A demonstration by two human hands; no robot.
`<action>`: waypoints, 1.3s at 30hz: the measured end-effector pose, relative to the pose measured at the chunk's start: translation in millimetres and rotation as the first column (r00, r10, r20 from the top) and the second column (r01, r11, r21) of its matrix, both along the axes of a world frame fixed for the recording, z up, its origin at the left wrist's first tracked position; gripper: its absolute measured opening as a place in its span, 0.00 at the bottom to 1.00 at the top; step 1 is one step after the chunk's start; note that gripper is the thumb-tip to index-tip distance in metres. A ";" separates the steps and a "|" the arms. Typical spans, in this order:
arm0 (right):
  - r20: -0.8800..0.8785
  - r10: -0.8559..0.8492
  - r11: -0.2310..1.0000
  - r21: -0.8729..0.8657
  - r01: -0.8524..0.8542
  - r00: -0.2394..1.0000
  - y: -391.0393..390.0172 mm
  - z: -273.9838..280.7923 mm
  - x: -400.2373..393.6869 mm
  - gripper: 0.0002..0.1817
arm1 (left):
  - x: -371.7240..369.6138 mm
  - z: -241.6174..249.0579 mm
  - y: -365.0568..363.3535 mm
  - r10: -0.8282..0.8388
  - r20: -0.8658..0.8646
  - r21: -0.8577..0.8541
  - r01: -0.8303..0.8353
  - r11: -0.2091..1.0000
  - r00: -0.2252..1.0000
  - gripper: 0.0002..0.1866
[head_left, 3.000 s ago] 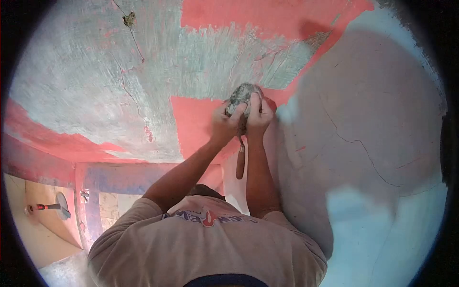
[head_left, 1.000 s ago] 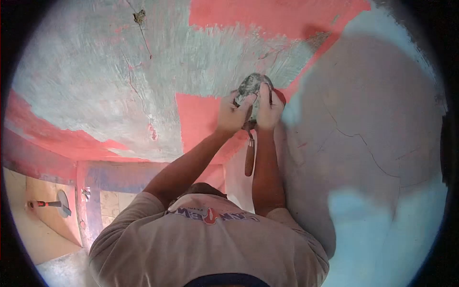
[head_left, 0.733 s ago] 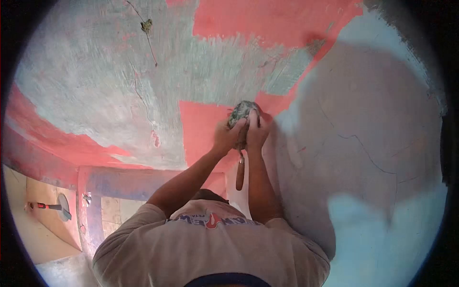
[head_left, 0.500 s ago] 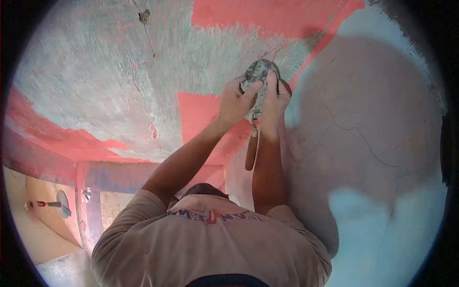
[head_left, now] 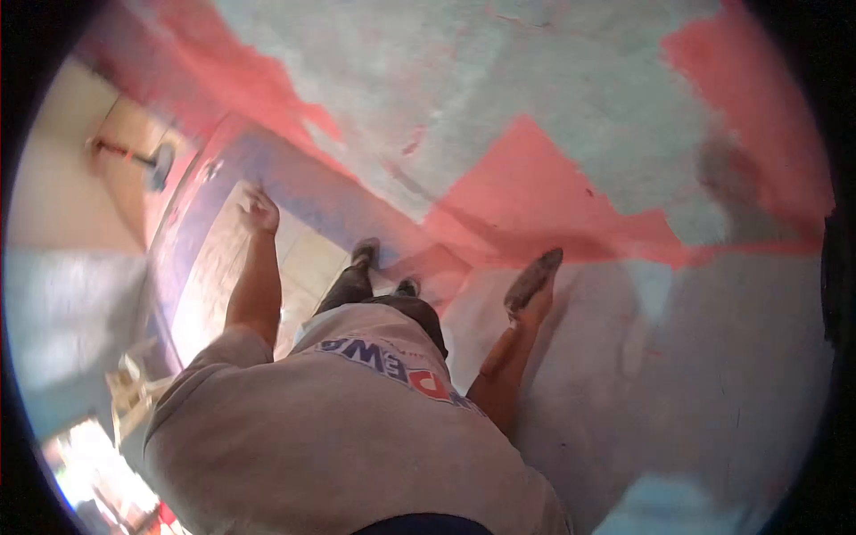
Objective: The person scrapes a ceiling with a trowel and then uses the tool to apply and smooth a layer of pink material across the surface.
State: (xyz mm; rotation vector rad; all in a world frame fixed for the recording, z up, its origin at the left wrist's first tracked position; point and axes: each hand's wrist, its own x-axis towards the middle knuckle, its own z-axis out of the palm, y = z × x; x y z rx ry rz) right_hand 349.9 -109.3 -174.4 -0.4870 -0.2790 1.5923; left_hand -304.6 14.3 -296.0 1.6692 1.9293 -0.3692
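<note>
My right hand (head_left: 537, 308) grips a trowel (head_left: 533, 283) whose blade is coated in dark grey mortar. The blade points away from my body, in front of the blue-grey wall and close to its seam with the red-painted wall. My left hand (head_left: 259, 212) is apart from it on the left, over the pale floor, its fingers loosely spread and holding nothing. Both hands are slightly blurred.
Grey-green plaster (head_left: 571, 80) covers part of the red-painted wall (head_left: 526, 192). At left, a tool with an orange-red handle (head_left: 116, 150) lies on a beige surface. A wooden frame (head_left: 134, 392) stands at lower left. My feet (head_left: 366, 252) show ahead.
My left hand has let go of the trowel and swung out left, opening. My right hand has brought the trowel lower and to the right. The view has turned and tilted down.
</note>
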 end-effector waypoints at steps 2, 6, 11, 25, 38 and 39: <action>0.026 -0.118 0.972 -0.200 0.121 0.993 -4.6 -20.7 -16.9 0.21 | -83.2 -80.8 -103.0 0.259 -0.270 0.024 -0.263 0.965 0.927 0.35; 0.443 -0.295 0.793 -0.381 0.476 0.846 10.1 35.1 -56.7 0.24 | -110.6 -109.3 -203.2 -0.081 -0.075 -0.679 0.009 0.734 0.994 0.42; 0.818 -0.518 0.639 0.178 0.748 0.249 66.1 131.7 -136.1 0.17 | 110.1 91.9 -91.9 0.175 0.805 -0.016 -0.275 0.961 0.567 0.27; 0.871 -0.217 0.975 0.173 0.139 0.441 10.9 235.0 -152.0 0.16 | 150.9 247.0 -124.2 0.140 0.984 -0.109 -0.250 0.962 0.113 0.11; 0.875 -0.398 0.911 0.413 0.005 0.276 -2.2 238.6 -97.5 0.25 | 27.4 188.1 -187.5 0.511 0.849 -0.309 -0.654 0.691 0.138 0.14; 0.855 -0.343 0.930 0.368 0.012 0.389 6.9 225.0 -90.9 0.25 | 25.5 185.2 -183.6 0.510 0.848 -0.308 -0.648 0.696 0.145 0.13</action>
